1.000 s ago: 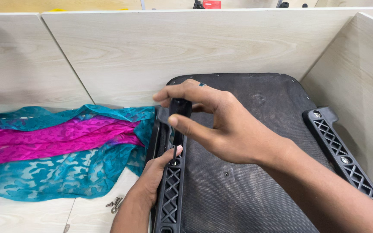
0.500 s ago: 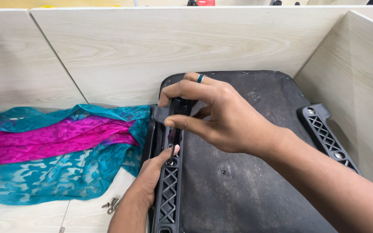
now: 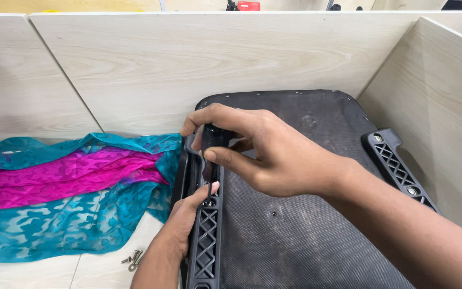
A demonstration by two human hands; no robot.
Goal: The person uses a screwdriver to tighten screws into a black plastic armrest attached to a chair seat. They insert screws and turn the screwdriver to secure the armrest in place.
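A pale wood-grain table (image 3: 108, 270) is bounded by upright panels. On it, a teal and magenta cloth (image 3: 65, 198) is spread at the left, loose screws (image 3: 133, 259) lie near it, and a black seat base (image 3: 295, 225) is laid at the right.

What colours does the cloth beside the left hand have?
The cloth is teal with a magenta band, mottled; the head view shows it.

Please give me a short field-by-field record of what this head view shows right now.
Right hand: grips the screwdriver upright.
Left hand: fingertips at the tool's tip, on the left bracket.
Panel: dark, flat, with a right bracket.
Cloth: teal and magenta, left of the panel.
Screws: loose beside the left wrist.
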